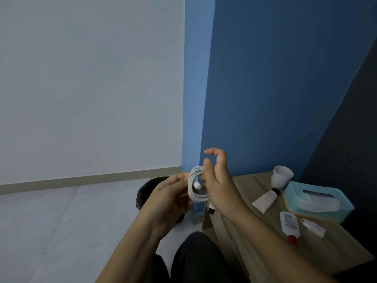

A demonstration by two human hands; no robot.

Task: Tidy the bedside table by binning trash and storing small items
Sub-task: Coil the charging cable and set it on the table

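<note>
Cable [195,190] coiled for storing, beside the table [255,231] — my left hand [171,193] grips it, my right hand [216,180] pinches the loops together

The black bin [145,194] is mostly hidden behind the left hand [169,199] and its forearm, with only its nine o'clock side showing. The white cable coil [195,187] is covered at three o'clock by the right hand [218,180]. A small black-and-white thing [212,210] at six o'clock of the coil sits half under the right wrist, and I cannot tell what it is. On the surface [253,182], the bottle [289,223] has print too small to read, the white item [314,227] at three o'clock of it is blurred, and the tissue box [293,190] smears at its three o'clock end.
</note>
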